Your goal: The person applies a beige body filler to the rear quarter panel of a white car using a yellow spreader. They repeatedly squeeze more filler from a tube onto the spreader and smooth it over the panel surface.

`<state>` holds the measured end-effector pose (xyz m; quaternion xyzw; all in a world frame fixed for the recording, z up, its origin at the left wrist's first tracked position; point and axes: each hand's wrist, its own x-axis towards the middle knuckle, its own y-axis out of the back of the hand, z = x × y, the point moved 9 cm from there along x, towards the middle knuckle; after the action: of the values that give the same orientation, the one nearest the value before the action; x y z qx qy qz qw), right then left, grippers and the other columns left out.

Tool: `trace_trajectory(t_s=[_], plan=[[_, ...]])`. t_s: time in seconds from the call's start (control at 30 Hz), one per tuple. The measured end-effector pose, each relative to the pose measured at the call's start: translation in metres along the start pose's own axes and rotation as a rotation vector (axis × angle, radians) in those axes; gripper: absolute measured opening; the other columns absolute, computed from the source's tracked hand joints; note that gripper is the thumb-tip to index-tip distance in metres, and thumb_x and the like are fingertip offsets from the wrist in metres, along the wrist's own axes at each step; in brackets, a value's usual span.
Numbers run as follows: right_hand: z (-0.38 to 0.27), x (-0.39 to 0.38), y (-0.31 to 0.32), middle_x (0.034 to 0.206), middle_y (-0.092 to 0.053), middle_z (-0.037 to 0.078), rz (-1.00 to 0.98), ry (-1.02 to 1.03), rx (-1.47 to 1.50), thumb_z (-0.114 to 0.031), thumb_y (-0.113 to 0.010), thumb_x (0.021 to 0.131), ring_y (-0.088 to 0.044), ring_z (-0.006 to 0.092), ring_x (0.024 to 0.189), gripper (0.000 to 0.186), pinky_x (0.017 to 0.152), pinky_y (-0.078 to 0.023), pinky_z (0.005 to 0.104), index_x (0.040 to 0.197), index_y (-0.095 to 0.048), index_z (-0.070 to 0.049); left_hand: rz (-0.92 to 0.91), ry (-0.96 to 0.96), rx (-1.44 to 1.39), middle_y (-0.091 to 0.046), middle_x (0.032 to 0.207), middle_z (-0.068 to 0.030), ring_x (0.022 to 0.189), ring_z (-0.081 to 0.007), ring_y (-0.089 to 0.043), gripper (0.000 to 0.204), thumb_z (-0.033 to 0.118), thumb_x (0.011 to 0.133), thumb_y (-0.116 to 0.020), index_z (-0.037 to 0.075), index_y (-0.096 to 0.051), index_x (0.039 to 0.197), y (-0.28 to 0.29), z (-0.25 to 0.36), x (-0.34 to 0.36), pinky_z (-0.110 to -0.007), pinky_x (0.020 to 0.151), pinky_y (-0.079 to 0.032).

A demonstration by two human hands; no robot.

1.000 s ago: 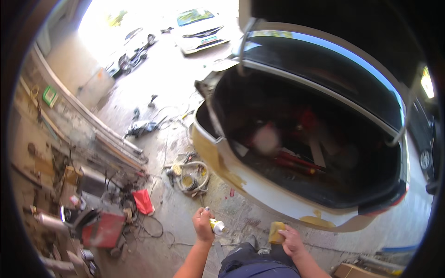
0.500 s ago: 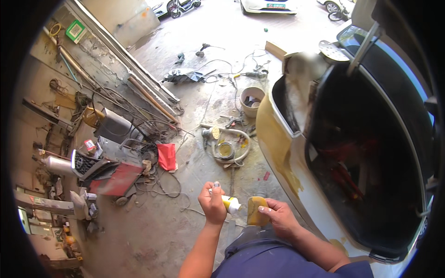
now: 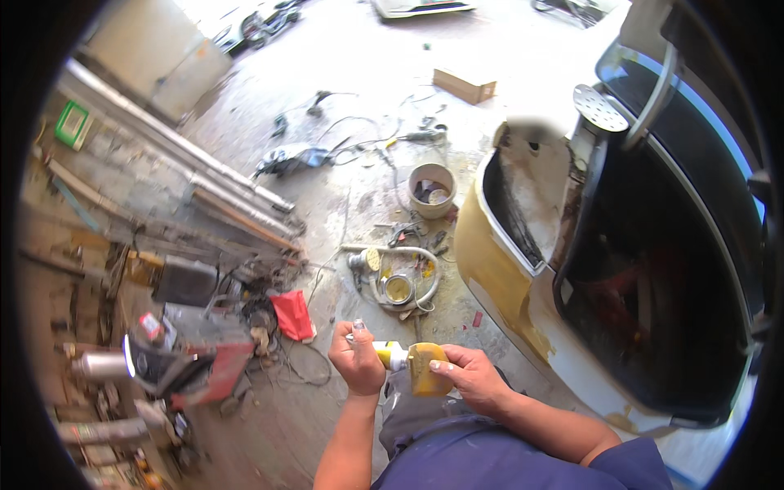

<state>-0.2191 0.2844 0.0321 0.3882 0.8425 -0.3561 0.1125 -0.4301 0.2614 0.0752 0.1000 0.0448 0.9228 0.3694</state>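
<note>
My left hand [image 3: 358, 364] is closed around a yellow and white squeeze tube [image 3: 385, 354], thumb up. The tube's nozzle points right and meets or nearly meets the left edge of a flat yellow putty spreader [image 3: 426, 373]; contact is hard to tell. A small blob shows on the spreader near the nozzle. Between thumb and fingers my right hand [image 3: 480, 379] pinches the spreader's right side. Both hands are in front of my body, above the floor. To the right stands a white car body [image 3: 523, 314] with tan filler patches and a dark opening.
Ahead on the floor are a coiled hose with a round fitting [image 3: 398, 287], a bucket [image 3: 431, 190], cables, a cardboard piece [image 3: 464, 86] and a red bag [image 3: 292, 315]. A red and grey machine [image 3: 208, 359] stands at left by the cluttered wall.
My hands have come closer together, so the tube's nozzle is now at the spreader's edge. Both have shifted slightly left in view. The surroundings have also shifted as my head turned.
</note>
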Motion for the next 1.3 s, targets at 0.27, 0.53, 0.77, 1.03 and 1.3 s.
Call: trace_trajectory(t_s=[0.27, 0.53, 0.77, 1.03, 1.3], plan=[[0.021, 0.034, -0.022, 0.125, -0.071, 0.008, 0.168, 0.115, 0.479, -0.011, -0.058, 0.108, -0.07, 0.0169, 0.111, 0.035, 0.101, -0.056, 0.0361, 0.141, -0.06, 0.0, -0.383, -0.492, 0.315, -0.057, 0.061, -0.0164, 0.053, -0.0314, -0.058, 0.021, 0.017, 0.098, -0.063, 0.002, -0.059, 0.084, -0.043, 0.008, 0.069, -0.042, 0.054, -0.045], [0.09, -0.017, 0.163, 0.096, -0.073, 0.004, 0.987, 0.494, 0.547, -0.008, -0.061, 0.102, -0.071, 0.0145, 0.082, 0.016, 0.076, -0.059, 0.0322, 0.113, -0.071, -0.002, -0.573, -0.287, 0.477, -0.061, 0.066, -0.0213, 0.059, -0.0345, -0.061, 0.023, 0.018, 0.097, -0.059, -0.002, -0.062, 0.087, -0.033, -0.077, 0.098, -0.046, 0.059, -0.047], [0.114, -0.034, 0.294, 0.091, -0.072, 0.015, 1.432, 0.189, 0.037, -0.016, -0.065, 0.099, -0.071, 0.0269, 0.084, 0.016, 0.077, -0.055, 0.0411, 0.101, -0.07, 0.0, -0.578, -0.192, 0.702, -0.064, 0.067, -0.0196, 0.061, -0.0329, -0.064, 0.026, 0.019, 0.095, -0.06, -0.003, -0.063, 0.083, 0.01, -0.137, 0.103, -0.046, 0.061, -0.048], [0.102, 0.006, 0.33, 0.094, -0.072, 0.026, 1.614, -0.031, -0.48, -0.026, -0.068, 0.095, -0.069, 0.0475, 0.091, 0.026, 0.081, -0.053, 0.0556, 0.097, -0.073, -0.001, -0.547, -0.106, 0.75, -0.066, 0.068, -0.0193, 0.062, -0.0343, -0.065, 0.03, 0.024, 0.098, -0.06, -0.002, -0.062, 0.082, 0.008, -0.144, 0.098, -0.047, 0.062, -0.049], [0.066, 0.026, 0.32, 0.085, -0.072, 0.011, 1.342, 0.352, 0.192, -0.018, -0.069, 0.1, -0.069, 0.022, 0.08, 0.021, 0.071, -0.053, 0.0382, 0.097, -0.072, 0.003, -0.548, -0.115, 0.758, -0.064, 0.066, -0.0208, 0.06, -0.0343, -0.063, 0.032, 0.024, 0.099, -0.06, -0.003, -0.061, 0.081, -0.006, -0.147, 0.09, -0.047, 0.06, -0.048]])
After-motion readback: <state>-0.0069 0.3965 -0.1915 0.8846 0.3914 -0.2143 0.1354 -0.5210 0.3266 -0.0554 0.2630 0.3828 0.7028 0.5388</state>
